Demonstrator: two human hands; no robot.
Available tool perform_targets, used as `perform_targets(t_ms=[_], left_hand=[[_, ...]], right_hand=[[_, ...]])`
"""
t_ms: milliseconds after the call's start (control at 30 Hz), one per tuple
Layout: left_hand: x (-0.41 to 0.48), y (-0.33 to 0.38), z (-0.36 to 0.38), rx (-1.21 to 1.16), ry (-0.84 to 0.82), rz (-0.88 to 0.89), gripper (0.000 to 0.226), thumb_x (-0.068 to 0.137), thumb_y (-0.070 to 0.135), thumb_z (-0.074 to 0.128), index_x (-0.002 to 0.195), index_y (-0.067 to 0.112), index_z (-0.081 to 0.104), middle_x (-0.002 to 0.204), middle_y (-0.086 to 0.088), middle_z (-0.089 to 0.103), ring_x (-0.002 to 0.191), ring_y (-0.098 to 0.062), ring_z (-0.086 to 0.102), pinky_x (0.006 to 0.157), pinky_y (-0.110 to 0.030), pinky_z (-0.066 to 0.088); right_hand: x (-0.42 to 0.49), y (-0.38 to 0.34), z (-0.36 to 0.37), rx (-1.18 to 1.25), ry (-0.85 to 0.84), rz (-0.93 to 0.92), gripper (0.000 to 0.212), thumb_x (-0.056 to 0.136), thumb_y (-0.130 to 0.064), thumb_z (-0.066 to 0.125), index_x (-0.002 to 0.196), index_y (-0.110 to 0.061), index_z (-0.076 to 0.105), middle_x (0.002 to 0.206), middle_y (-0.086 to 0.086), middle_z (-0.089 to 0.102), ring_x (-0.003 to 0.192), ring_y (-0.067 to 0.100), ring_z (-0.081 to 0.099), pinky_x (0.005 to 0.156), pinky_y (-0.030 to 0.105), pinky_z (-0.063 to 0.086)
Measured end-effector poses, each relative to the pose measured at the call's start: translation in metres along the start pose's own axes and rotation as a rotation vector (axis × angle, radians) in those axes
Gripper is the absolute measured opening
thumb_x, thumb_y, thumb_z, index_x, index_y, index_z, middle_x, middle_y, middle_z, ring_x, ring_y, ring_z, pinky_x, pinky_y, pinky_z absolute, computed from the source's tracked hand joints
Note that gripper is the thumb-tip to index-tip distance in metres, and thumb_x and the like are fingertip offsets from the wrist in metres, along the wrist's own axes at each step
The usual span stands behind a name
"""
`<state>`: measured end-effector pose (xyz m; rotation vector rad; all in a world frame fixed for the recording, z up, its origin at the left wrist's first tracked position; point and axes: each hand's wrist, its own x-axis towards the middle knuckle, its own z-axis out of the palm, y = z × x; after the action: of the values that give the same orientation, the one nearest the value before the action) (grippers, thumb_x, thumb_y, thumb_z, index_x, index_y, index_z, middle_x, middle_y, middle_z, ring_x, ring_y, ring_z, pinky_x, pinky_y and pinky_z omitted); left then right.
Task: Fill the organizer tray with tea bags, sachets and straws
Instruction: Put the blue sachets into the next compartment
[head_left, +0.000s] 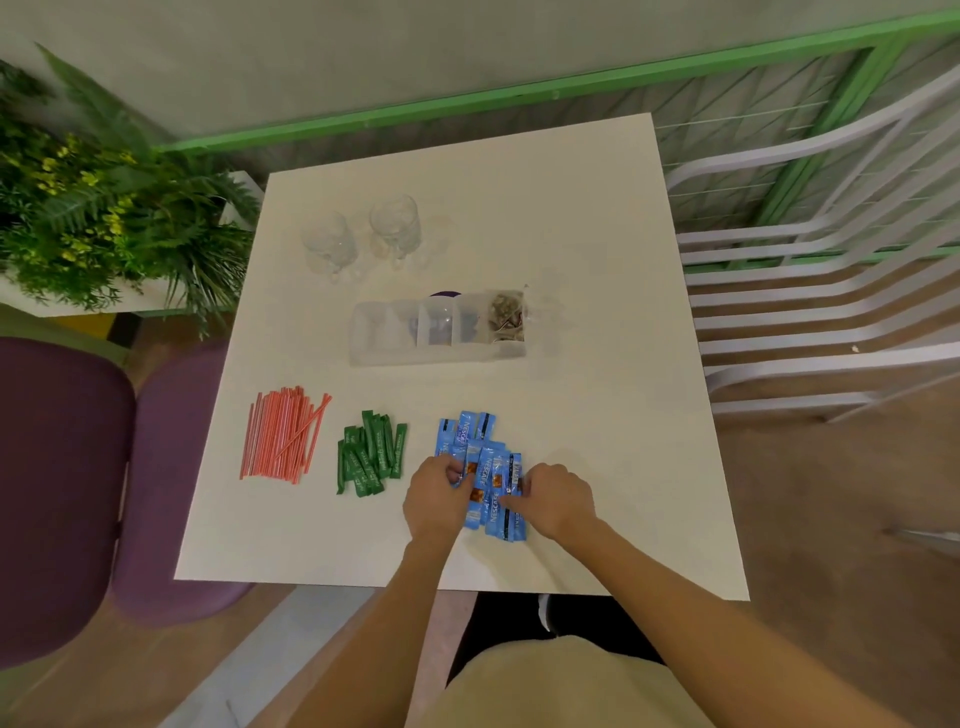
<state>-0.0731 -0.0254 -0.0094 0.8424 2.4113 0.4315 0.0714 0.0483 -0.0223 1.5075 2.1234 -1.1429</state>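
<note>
A clear plastic organizer tray (374, 332) stands mid-table, with tea bags (505, 312) in its rightmost compartment. Near the front edge lie three piles: red straws (280, 436) at the left, green sachets (370, 457) in the middle, blue coffee sachets (480, 457) at the right. My left hand (435, 499) grips the left side of the blue sachets, fingers curled on them. My right hand (556, 499) closes on their right side, pressing the pile together. The lower sachets are partly hidden by both hands.
Two clear glasses (363, 234) stand behind the tray on the white table (597, 260). Green plants (104, 208) and purple chairs (67, 493) are at the left. A white slatted chair (831, 291) stands at the right.
</note>
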Motion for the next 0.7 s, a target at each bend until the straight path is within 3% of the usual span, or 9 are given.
perform_targets(t_ms=[200, 267, 333, 433, 500, 600, 700], left_hand=[[-0.001, -0.004, -0.001, -0.179, 0.025, -0.034, 0.016, 0.083, 0.023, 0.071, 0.074, 0.028, 0.059, 0.072, 0.008, 0.061, 0.067, -0.009, 0.058, 0.059, -0.026, 0.047], [-0.002, -0.007, -0.003, -0.235, 0.029, -0.029, 0.016, 0.083, 0.023, 0.072, 0.074, 0.029, 0.06, 0.072, 0.01, 0.063, 0.065, -0.01, 0.059, 0.058, -0.023, 0.046], [-0.003, -0.008, -0.006, -0.27, 0.034, -0.022, 0.012, 0.083, 0.024, 0.073, 0.077, 0.027, 0.063, 0.074, 0.013, 0.065, 0.063, -0.01, 0.06, 0.059, -0.021, 0.045], [-0.007, -0.008, -0.01, -0.333, 0.028, -0.028, 0.009, 0.084, 0.023, 0.073, 0.079, 0.024, 0.065, 0.078, 0.01, 0.068, 0.061, -0.011, 0.066, 0.061, -0.027, 0.052], [-0.011, -0.007, -0.014, -0.384, 0.017, -0.039, 0.01, 0.085, 0.022, 0.073, 0.079, 0.022, 0.065, 0.082, 0.004, 0.07, 0.056, -0.013, 0.068, 0.052, -0.021, 0.05], [-0.017, -0.004, -0.018, -0.467, 0.016, -0.048, 0.012, 0.085, 0.016, 0.073, 0.078, 0.02, 0.064, 0.083, -0.005, 0.07, 0.06, -0.031, 0.068, 0.045, -0.012, 0.045], [-0.015, 0.001, -0.024, -0.51, -0.022, 0.011, 0.014, 0.084, 0.013, 0.073, 0.081, 0.024, 0.065, 0.081, -0.007, 0.069, 0.057, -0.027, 0.064, 0.048, -0.013, 0.047]], right_hand=[[0.005, 0.0, -0.002, 0.003, -0.021, -0.017, 0.033, 0.085, -0.046, 0.065, 0.093, -0.014, 0.059, 0.095, 0.005, 0.065, 0.085, 0.022, 0.063, 0.065, 0.03, 0.046], [0.006, 0.002, -0.004, 0.054, -0.031, -0.003, 0.029, 0.086, -0.042, 0.065, 0.09, -0.014, 0.059, 0.095, 0.007, 0.066, 0.085, 0.023, 0.064, 0.067, 0.03, 0.046], [0.006, 0.006, -0.006, 0.098, -0.027, 0.012, 0.027, 0.087, -0.041, 0.064, 0.083, -0.016, 0.056, 0.091, 0.008, 0.066, 0.079, 0.022, 0.061, 0.066, 0.029, 0.045], [0.004, 0.017, -0.009, 0.16, 0.003, 0.028, 0.034, 0.088, -0.042, 0.064, 0.067, -0.018, 0.052, 0.067, 0.0, 0.056, 0.06, 0.016, 0.052, 0.054, 0.025, 0.038], [0.003, 0.023, -0.01, 0.235, 0.014, 0.01, 0.041, 0.088, -0.035, 0.066, 0.056, -0.02, 0.044, 0.055, -0.003, 0.046, 0.05, 0.011, 0.043, 0.049, 0.024, 0.033], [0.001, 0.028, -0.014, 0.377, 0.036, -0.028, 0.046, 0.087, -0.026, 0.069, 0.053, -0.016, 0.039, 0.05, -0.002, 0.038, 0.046, 0.01, 0.033, 0.049, 0.022, 0.029], [-0.001, 0.026, -0.023, 0.485, 0.051, -0.07, 0.043, 0.084, -0.023, 0.072, 0.055, -0.014, 0.042, 0.052, -0.002, 0.04, 0.048, 0.009, 0.034, 0.05, 0.019, 0.03]])
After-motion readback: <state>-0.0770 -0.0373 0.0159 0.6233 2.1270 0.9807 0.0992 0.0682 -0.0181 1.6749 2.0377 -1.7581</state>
